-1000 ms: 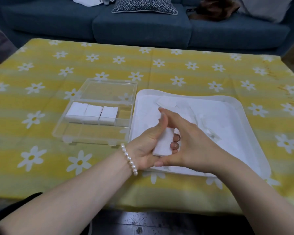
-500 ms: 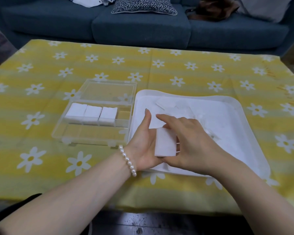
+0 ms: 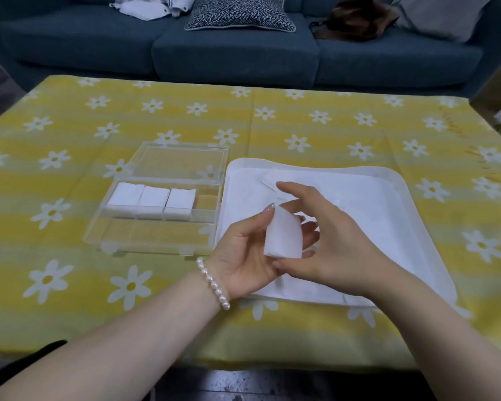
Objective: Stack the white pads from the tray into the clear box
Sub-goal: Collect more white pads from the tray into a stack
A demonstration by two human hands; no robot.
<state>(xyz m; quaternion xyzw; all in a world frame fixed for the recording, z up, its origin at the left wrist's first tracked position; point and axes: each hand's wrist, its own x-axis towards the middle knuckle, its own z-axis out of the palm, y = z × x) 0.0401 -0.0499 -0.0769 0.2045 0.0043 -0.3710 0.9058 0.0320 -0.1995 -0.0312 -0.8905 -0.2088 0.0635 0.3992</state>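
Observation:
My left hand (image 3: pixel 245 253) holds a small stack of white pads (image 3: pixel 282 235) upright above the near left part of the white tray (image 3: pixel 434 256), thumb on one side and fingers behind. My right hand (image 3: pixel 327 241) is beside the stack with its fingers spread and relaxed; its thumb reaches under the stack's bottom edge. More loose white pads (image 3: pixel 330 186) lie flat in the tray. The clear box (image 3: pixel 159 224) stands left of the tray, lid open toward the back. Three stacks of white pads (image 3: pixel 152 198) fill its back row.
A yellow tablecloth with white daisies (image 3: pixel 301 123) covers the table. A dark blue sofa (image 3: pixel 232 53) with cushions and clothes stands behind it. The box's front row and the rightmost cell of its back row hold nothing.
The pad stack has risen and shifted slightly right in my left hand. My right hand has let go of the stack's side and spread its fingers.

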